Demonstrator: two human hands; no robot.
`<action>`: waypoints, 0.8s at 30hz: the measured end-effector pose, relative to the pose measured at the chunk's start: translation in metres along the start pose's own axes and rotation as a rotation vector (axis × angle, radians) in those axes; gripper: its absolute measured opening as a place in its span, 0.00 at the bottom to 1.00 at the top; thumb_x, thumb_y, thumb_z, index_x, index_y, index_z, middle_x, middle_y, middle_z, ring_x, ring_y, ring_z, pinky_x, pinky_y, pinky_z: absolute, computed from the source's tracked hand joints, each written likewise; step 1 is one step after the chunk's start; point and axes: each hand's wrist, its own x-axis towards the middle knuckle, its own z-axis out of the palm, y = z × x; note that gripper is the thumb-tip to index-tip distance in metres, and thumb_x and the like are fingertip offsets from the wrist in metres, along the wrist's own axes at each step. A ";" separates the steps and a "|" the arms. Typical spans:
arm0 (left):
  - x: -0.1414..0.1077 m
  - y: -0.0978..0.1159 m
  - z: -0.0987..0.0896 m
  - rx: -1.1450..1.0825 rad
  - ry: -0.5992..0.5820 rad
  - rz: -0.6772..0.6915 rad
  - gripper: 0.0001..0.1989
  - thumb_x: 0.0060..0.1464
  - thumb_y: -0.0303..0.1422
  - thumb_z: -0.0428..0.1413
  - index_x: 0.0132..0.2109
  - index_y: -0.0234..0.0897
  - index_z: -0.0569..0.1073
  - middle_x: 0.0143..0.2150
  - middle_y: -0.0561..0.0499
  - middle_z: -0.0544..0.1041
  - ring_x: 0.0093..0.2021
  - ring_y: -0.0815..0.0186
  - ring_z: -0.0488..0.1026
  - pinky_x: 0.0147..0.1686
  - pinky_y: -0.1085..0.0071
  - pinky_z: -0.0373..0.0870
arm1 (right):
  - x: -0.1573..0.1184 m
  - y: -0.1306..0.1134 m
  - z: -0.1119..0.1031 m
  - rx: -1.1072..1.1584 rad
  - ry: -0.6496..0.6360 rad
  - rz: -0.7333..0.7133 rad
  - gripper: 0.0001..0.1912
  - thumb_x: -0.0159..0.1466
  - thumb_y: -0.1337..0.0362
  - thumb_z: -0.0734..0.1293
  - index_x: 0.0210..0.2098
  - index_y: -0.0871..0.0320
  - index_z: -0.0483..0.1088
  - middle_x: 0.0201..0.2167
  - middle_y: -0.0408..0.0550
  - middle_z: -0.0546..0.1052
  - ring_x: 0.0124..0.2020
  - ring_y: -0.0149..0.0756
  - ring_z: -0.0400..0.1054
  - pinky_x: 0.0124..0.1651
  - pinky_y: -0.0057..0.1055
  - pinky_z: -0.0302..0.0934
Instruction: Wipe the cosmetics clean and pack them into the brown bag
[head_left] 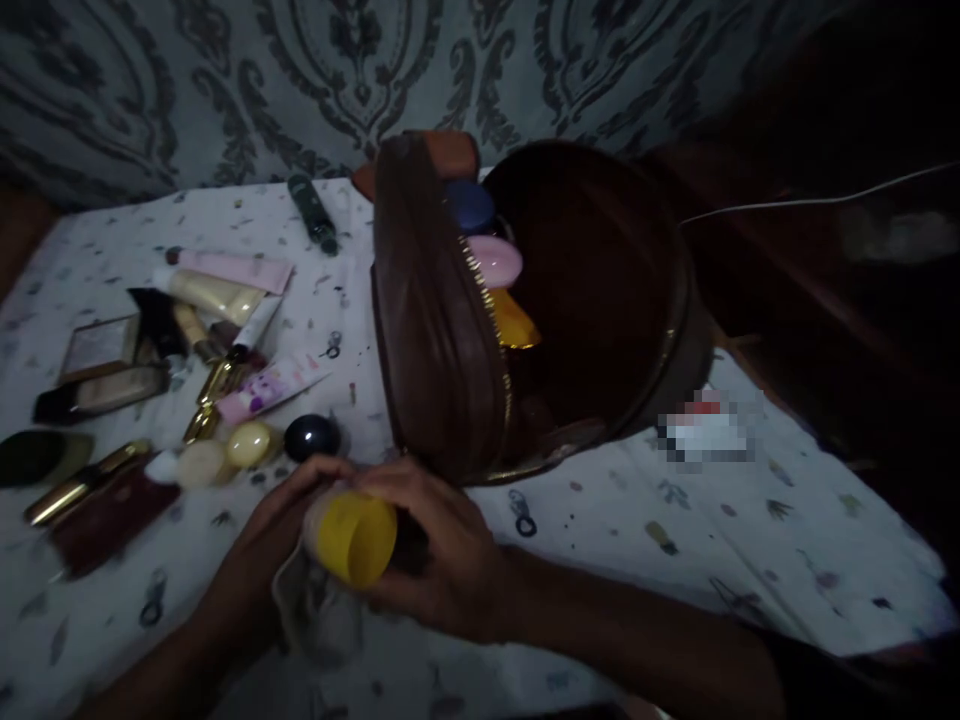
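White cloth (600, 570) is bearing a brown-leather bag (435, 330), pink oval (499, 262) inside. Before it, hands (277, 515) (454, 560) are gripping a yellow cylinder (352, 540).

printed white cloth (600, 510) carries: | bag (439, 330), open, centre | tubes (232, 268), compact (101, 348), left | dark ball (311, 437) near bag | green bottle (310, 210), far side

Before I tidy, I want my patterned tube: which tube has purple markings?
The pink-and-white tube pointing toward the brown bag; the pink tube and cream tube farther back show none.
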 end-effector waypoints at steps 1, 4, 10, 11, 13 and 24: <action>-0.002 0.004 0.003 -0.031 0.013 -0.012 0.20 0.56 0.50 0.51 0.44 0.41 0.77 0.33 0.49 0.80 0.29 0.60 0.76 0.26 0.67 0.73 | 0.000 0.000 0.003 -0.001 0.011 0.016 0.24 0.63 0.59 0.71 0.55 0.56 0.62 0.49 0.52 0.76 0.52 0.37 0.71 0.54 0.32 0.66; -0.009 0.016 0.008 -0.031 0.025 0.049 0.25 0.59 0.52 0.46 0.46 0.39 0.77 0.39 0.47 0.81 0.39 0.56 0.78 0.36 0.64 0.76 | 0.001 0.000 0.009 -0.036 0.061 -0.002 0.22 0.61 0.64 0.72 0.53 0.55 0.64 0.47 0.51 0.75 0.50 0.37 0.71 0.52 0.33 0.66; -0.023 0.018 0.001 0.070 -0.023 0.387 0.26 0.60 0.46 0.52 0.60 0.37 0.69 0.60 0.44 0.72 0.58 0.53 0.70 0.56 0.59 0.69 | 0.004 -0.005 0.011 -0.100 0.108 -0.084 0.23 0.60 0.66 0.72 0.53 0.55 0.66 0.45 0.50 0.76 0.47 0.37 0.72 0.50 0.34 0.68; -0.025 0.016 0.000 0.092 -0.026 0.449 0.28 0.59 0.43 0.54 0.63 0.38 0.65 0.62 0.44 0.70 0.60 0.53 0.68 0.59 0.58 0.67 | 0.004 -0.006 0.012 -0.103 0.113 -0.090 0.23 0.60 0.66 0.72 0.54 0.55 0.66 0.45 0.50 0.76 0.46 0.37 0.71 0.50 0.34 0.68; -0.027 0.012 -0.001 0.151 -0.034 0.588 0.32 0.59 0.39 0.56 0.67 0.40 0.59 0.64 0.43 0.66 0.63 0.52 0.64 0.63 0.55 0.62 | 0.005 -0.009 0.014 -0.096 0.135 -0.087 0.22 0.61 0.67 0.71 0.54 0.54 0.67 0.45 0.49 0.76 0.46 0.37 0.71 0.50 0.34 0.68; -0.036 0.008 -0.004 0.465 -0.069 0.925 0.31 0.63 0.23 0.45 0.70 0.49 0.53 0.67 0.47 0.62 0.67 0.60 0.60 0.63 0.60 0.65 | -0.013 -0.031 -0.004 -0.228 0.022 -0.213 0.23 0.64 0.70 0.67 0.58 0.55 0.65 0.51 0.55 0.68 0.52 0.37 0.68 0.51 0.32 0.67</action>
